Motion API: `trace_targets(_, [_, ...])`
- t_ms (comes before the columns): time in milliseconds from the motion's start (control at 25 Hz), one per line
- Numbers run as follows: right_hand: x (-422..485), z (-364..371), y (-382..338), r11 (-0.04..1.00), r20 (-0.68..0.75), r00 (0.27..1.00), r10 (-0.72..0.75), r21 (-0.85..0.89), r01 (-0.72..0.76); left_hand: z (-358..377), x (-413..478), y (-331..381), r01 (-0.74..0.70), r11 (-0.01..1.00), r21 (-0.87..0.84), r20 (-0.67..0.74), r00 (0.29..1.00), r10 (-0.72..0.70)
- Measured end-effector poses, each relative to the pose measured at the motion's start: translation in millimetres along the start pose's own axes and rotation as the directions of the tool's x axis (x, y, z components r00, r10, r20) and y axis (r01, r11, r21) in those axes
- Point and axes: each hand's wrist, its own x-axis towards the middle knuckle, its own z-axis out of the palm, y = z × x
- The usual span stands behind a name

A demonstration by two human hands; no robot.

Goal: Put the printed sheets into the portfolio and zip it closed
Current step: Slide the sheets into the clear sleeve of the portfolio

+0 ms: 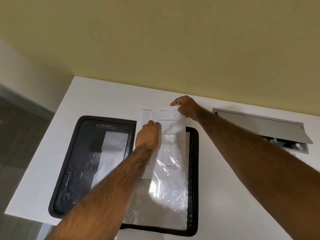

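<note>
On counter [43,170], portfolio [72,163] open. Right hand [186,108] pinching printed sheets [164,122] at top; left hand [149,134] flat, fingers together. Advise sliding straight into clear sleeve [169,187], corners aligned.

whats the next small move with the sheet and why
Probably slide the sheet further down into the clear sleeve. Its top part sticks out past the open portfolio, with the right hand pinching its top corner and the left hand resting on it.
</note>
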Motion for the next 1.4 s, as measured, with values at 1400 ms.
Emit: trace_targets(1400, [-100.1,39.1,57.8,0.963,-0.081,0.992,-0.094,-0.262,0.069,38.6,-56.9,-27.3,0.084,0.964,-0.253,-0.183,0.974,-0.134])
